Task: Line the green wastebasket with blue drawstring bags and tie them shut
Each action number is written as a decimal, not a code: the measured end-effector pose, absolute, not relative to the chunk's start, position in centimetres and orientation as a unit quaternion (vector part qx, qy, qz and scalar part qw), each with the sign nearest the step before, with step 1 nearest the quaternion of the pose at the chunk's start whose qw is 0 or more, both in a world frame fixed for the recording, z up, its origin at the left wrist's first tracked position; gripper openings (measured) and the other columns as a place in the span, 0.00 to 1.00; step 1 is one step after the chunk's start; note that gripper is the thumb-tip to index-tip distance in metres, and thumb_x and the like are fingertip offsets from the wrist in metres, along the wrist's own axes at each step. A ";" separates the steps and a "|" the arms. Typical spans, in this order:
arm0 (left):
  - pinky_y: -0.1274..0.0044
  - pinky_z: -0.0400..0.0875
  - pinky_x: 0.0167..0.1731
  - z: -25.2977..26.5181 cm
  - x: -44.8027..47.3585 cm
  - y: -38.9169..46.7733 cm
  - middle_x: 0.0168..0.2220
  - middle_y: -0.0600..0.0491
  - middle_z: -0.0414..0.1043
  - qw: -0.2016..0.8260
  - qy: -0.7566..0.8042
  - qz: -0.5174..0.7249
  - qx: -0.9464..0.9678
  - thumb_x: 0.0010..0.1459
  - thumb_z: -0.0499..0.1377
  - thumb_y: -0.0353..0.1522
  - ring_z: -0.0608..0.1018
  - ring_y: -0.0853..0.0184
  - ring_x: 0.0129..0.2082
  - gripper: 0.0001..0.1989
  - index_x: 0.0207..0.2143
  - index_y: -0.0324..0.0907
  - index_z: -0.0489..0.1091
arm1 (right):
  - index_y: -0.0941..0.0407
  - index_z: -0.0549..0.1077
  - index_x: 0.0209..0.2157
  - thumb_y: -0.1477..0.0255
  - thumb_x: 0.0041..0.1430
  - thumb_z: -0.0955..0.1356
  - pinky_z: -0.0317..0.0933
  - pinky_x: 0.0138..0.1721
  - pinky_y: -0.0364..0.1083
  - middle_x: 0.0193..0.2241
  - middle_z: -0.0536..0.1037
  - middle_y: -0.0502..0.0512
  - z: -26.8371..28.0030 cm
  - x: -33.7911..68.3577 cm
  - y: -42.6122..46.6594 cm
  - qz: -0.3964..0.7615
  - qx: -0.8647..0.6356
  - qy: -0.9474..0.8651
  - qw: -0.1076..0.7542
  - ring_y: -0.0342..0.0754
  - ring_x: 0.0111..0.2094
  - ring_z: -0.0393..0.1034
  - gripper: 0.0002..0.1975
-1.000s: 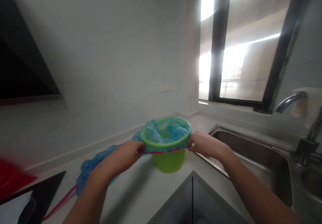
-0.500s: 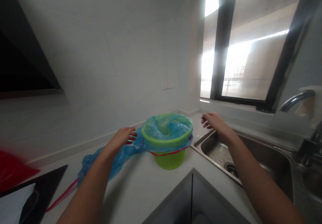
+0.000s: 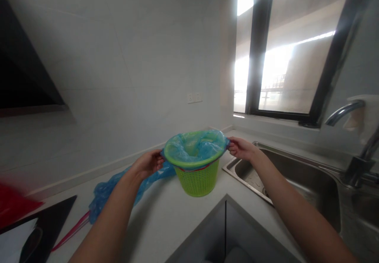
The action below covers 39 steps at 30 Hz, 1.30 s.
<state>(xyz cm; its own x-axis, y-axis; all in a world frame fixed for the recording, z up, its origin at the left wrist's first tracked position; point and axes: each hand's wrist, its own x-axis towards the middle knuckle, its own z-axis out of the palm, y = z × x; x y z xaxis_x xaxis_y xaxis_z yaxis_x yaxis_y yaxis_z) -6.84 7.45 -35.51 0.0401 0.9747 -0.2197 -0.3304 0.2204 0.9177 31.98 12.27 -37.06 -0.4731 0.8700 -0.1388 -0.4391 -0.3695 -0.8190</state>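
Observation:
A green plastic basket (image 3: 197, 181) with perforated sides stands upright on the counter. It is lined with a translucent blue garbage bag (image 3: 207, 148), whose edge folds over the rim and shows a red drawstring at the front. My left hand (image 3: 151, 163) pinches the bag's edge at the left of the rim. Opposite it, my right hand (image 3: 238, 148) grips the bag's edge at the right, stretching it outward. Beside my left forearm lies another stretch of crumpled blue plastic (image 3: 102, 196) with red drawstrings; whether it joins the lining bag is hidden.
To the right is a steel sink (image 3: 291, 174) with a curved faucet (image 3: 345, 112). A black cooktop (image 3: 56, 219) and a blurred red bag (image 3: 16, 206) lie at the left. A grey hatch-like panel (image 3: 204, 235) is set in front of the basket.
Both hands have come inward from apart and taken hold of the bag's edge on either side. The drawstring edge at the front has risen closer to the rim.

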 end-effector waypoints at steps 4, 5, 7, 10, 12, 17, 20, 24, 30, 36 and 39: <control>0.84 0.63 0.15 -34.1 -6.0 6.7 0.19 0.56 0.59 0.665 0.371 0.581 0.286 0.64 0.52 0.23 0.64 0.76 0.14 0.14 0.24 0.38 0.63 | 0.55 0.57 0.27 0.76 0.68 0.66 0.46 0.13 0.32 0.14 0.55 0.38 -35.7 31.5 11.2 0.779 -0.240 -0.341 0.467 0.33 0.12 0.47 0.16; 0.84 0.61 0.13 -33.9 -5.9 6.5 0.19 0.57 0.58 0.670 0.360 0.587 0.276 0.65 0.51 0.23 0.62 0.76 0.13 0.15 0.23 0.38 0.61 | 0.55 0.57 0.26 0.77 0.68 0.65 0.46 0.13 0.32 0.14 0.54 0.38 -35.5 31.2 10.9 0.782 -0.233 -0.336 0.470 0.32 0.12 0.47 0.17; 0.84 0.58 0.11 -33.7 -5.9 6.3 0.18 0.59 0.55 0.673 0.361 0.588 0.267 0.67 0.51 0.24 0.59 0.77 0.12 0.18 0.22 0.39 0.59 | 0.55 0.56 0.26 0.77 0.69 0.65 0.45 0.13 0.33 0.14 0.54 0.38 -35.1 30.7 10.4 0.791 -0.225 -0.329 0.464 0.32 0.12 0.46 0.17; 0.84 0.55 0.10 -33.6 -6.3 6.1 0.16 0.61 0.50 0.673 0.390 0.567 0.273 0.67 0.53 0.25 0.57 0.77 0.11 0.20 0.21 0.40 0.56 | 0.58 0.63 0.30 0.77 0.69 0.64 0.44 0.12 0.33 0.15 0.55 0.38 -34.7 30.2 9.6 0.808 -0.220 -0.335 0.431 0.32 0.11 0.44 0.11; 0.84 0.55 0.10 -33.5 -6.7 6.0 0.15 0.62 0.48 0.663 0.396 0.569 0.281 0.65 0.54 0.24 0.56 0.77 0.10 0.20 0.20 0.41 0.55 | 0.61 0.68 0.35 0.77 0.69 0.64 0.44 0.12 0.34 0.15 0.56 0.38 -34.4 30.1 9.1 0.808 -0.218 -0.356 0.415 0.33 0.12 0.43 0.06; 0.84 0.56 0.11 -33.5 -7.4 6.4 0.16 0.60 0.50 0.624 0.411 0.587 0.310 0.60 0.58 0.23 0.57 0.78 0.12 0.18 0.19 0.40 0.56 | 0.65 0.74 0.40 0.71 0.67 0.64 0.47 0.13 0.35 0.14 0.55 0.40 -33.0 30.1 7.0 0.781 -0.257 -0.452 0.346 0.35 0.13 0.44 0.11; 0.83 0.67 0.17 -33.8 -7.1 6.6 0.20 0.55 0.65 0.587 0.444 0.588 0.336 0.55 0.61 0.23 0.67 0.74 0.17 0.08 0.25 0.38 0.68 | 0.66 0.76 0.44 0.67 0.67 0.63 0.49 0.15 0.36 0.15 0.60 0.43 -32.2 29.6 5.1 0.773 -0.256 -0.503 0.290 0.36 0.14 0.47 0.17; 0.79 0.78 0.31 -34.3 -6.4 6.7 0.40 0.47 0.78 0.560 0.446 0.582 0.386 0.51 0.63 0.23 0.80 0.65 0.34 0.17 0.45 0.37 0.76 | 0.67 0.77 0.47 0.67 0.66 0.64 0.51 0.16 0.38 0.18 0.68 0.48 -31.7 28.3 2.7 0.770 -0.248 -0.537 0.239 0.38 0.16 0.57 0.19; 0.80 0.77 0.34 -34.5 -6.2 6.9 0.40 0.46 0.77 0.522 0.441 0.609 0.403 0.48 0.63 0.20 0.80 0.66 0.35 0.22 0.48 0.37 0.72 | 0.63 0.77 0.44 0.66 0.61 0.68 0.53 0.18 0.39 0.19 0.69 0.49 -31.4 28.4 2.5 0.725 -0.241 -0.588 0.265 0.39 0.17 0.60 0.16; 0.78 0.73 0.27 -34.1 -8.5 5.6 0.39 0.42 0.78 0.509 0.570 0.406 0.501 0.45 0.67 0.30 0.79 0.61 0.34 0.14 0.37 0.37 0.76 | 0.57 0.72 0.31 0.75 0.57 0.69 0.52 0.21 0.38 0.20 0.70 0.47 -35.3 29.4 9.3 0.493 -0.451 -0.468 0.578 0.38 0.20 0.60 0.02; 0.80 0.66 0.21 -33.6 -9.0 4.3 0.37 0.42 0.78 0.504 0.588 0.280 0.568 0.45 0.67 0.38 0.78 0.61 0.31 0.12 0.30 0.39 0.76 | 0.58 0.74 0.31 0.73 0.58 0.70 0.59 0.24 0.39 0.25 0.76 0.52 -38.2 29.0 11.8 0.556 -0.464 -0.461 0.513 0.40 0.24 0.66 0.03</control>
<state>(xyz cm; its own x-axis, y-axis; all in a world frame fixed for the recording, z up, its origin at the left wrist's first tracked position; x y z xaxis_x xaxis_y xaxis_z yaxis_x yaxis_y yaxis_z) -9.04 4.34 -33.60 0.1520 0.9496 -0.2742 0.3848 0.1987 0.9014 29.04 11.85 -38.21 -0.0427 0.9982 -0.0427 -0.1432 -0.0484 -0.9885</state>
